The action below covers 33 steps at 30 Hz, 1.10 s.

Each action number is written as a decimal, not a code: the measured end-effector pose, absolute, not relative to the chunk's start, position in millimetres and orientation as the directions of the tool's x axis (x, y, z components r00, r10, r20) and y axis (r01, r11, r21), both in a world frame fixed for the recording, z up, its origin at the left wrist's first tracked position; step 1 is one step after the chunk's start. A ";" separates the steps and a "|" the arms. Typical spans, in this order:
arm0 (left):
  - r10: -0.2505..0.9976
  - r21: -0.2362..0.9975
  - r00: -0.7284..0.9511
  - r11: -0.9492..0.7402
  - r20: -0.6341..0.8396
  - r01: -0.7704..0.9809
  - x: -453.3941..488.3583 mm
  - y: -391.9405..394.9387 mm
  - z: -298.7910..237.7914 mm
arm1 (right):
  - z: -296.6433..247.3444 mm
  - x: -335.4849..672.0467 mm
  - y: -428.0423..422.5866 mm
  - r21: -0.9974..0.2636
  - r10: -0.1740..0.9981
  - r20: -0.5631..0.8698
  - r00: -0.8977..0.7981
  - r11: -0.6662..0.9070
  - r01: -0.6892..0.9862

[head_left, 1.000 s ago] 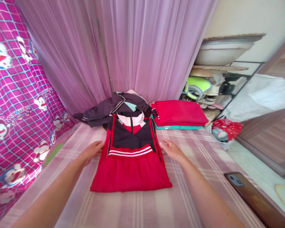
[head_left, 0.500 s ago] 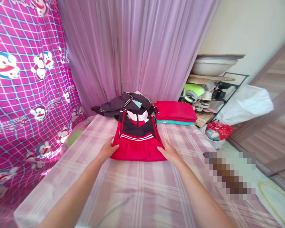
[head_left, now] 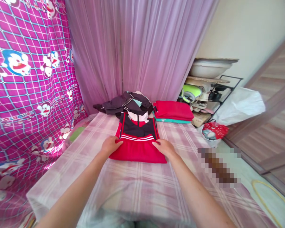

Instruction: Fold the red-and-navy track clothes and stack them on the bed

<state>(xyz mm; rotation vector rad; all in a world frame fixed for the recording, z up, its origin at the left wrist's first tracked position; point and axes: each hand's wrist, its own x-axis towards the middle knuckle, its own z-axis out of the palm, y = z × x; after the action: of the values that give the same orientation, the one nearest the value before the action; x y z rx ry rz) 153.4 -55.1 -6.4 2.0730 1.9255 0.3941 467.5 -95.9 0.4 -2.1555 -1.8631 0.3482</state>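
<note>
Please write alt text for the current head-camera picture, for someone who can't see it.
A person's left hand and right hand touch opposite sides of a folded red-and-black, white-collared jacket on a plaid cloth. Behind it lies a crumpled dark jacket, beside stacked red and teal clothes, before a purple curtain.

Unreadable lettering [head_left: 14,118] on pink cloth [head_left: 30,91]

We count two hands [head_left: 111,145] [head_left: 165,147], one folded zip-collared outfit [head_left: 138,141], one red-topped clothing stack [head_left: 173,110], one dark clothing heap [head_left: 116,104], one plaid cloth [head_left: 142,177], one white basin [head_left: 210,69] and one cartoon-printed pink sheet [head_left: 28,95] before us.
</note>
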 end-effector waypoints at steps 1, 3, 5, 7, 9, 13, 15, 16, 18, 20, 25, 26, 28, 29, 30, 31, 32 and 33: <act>0.997 0.380 0.070 -0.070 0.015 0.922 155.6 -56.3 -5.6 | -0.4 464.5 -95.2 -0.345 0.989 -0.021 0.146 -0.144 0.927; 0.997 0.377 0.076 -0.082 0.032 0.922 158.8 -61.4 -4.3 | -3.3 461.1 -95.9 -0.339 0.987 -0.016 0.163 -0.158 0.927; 0.995 0.394 0.083 -0.097 0.052 0.914 161.8 -67.1 -1.5 | -5.6 460.2 -97.3 -0.368 0.983 0.023 0.182 -0.161 0.916; 0.992 0.420 0.066 -0.105 0.106 0.902 165.5 -69.0 3.5 | -6.6 459.9 -96.4 -0.411 0.973 0.098 0.209 -0.152 0.899; 0.982 0.427 0.035 -0.114 0.188 0.897 169.9 -64.9 8.5 | -8.0 458.6 -92.0 -0.448 0.950 0.173 0.259 -0.158 0.880; 0.991 0.358 0.045 -0.087 0.123 0.930 175.7 -48.7 8.2 | -19.7 455.3 -81.3 -0.444 0.939 0.184 0.292 -0.186 0.877; 0.996 0.317 0.056 -0.076 0.070 0.945 176.7 -45.7 3.9 | -27.4 456.1 -79.3 -0.409 0.944 0.190 0.270 -0.174 0.896; 0.994 0.302 0.064 -0.088 0.088 0.949 177.5 -46.5 2.0 | -30.0 456.7 -79.2 -0.390 0.944 0.208 0.255 -0.159 0.907; 0.974 0.279 0.112 -0.165 0.198 0.946 182.5 -51.4 -0.3 | -30.4 456.1 -79.9 -0.358 0.939 0.267 0.215 -0.111 0.927; 0.929 0.250 0.213 -0.293 0.302 0.923 193.6 -57.8 -1.7 | -25.5 449.0 -80.0 -0.336 0.928 0.344 0.142 -0.019 0.942; 0.903 0.217 0.370 -0.415 0.220 0.884 230.6 -61.9 -16.4 | -19.8 406.8 -75.1 -0.272 0.948 0.294 -0.119 0.202 0.941; 0.911 0.219 0.364 -0.402 0.194 0.889 234.4 -60.6 -21.0 | -22.5 400.1 -74.2 -0.256 0.963 0.238 -0.130 0.191 0.948; 0.917 0.225 0.355 -0.390 0.179 0.893 236.4 -57.4 -29.1 | -29.2 393.9 -73.6 -0.222 0.982 0.151 -0.115 0.147 0.964; 0.914 0.227 0.361 -0.397 0.185 0.889 235.0 -56.0 -32.0 | -32.1 394.4 -73.9 -0.208 0.986 0.129 -0.110 0.135 0.969; 0.908 0.227 0.369 -0.408 0.197 0.884 232.3 -54.9 -33.9 | -34.0 396.9 -74.6 -0.198 0.987 0.118 -0.110 0.132 0.971; 0.902 0.224 0.380 -0.421 0.207 0.879 228.8 -54.2 -35.0 | -35.0 400.6 -75.7 -0.194 0.988 0.112 -0.110 0.131 0.972; 0.895 0.217 0.389 -0.433 0.216 0.875 224.6 -53.8 -35.6 | -35.1 405.1 -77.1 -0.193 0.988 0.106 -0.110 0.129 0.973; 0.892 0.208 0.394 -0.438 0.222 0.874 219.9 -53.7 -35.7 | -34.7 409.7 -78.8 -0.196 0.990 0.099 -0.103 0.121 0.973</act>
<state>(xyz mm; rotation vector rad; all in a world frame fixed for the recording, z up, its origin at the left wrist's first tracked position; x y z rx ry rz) 219.9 -53.7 -35.7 2.5743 1.6323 0.4670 409.7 -78.8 -34.7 -1.9526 -2.1885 0.1194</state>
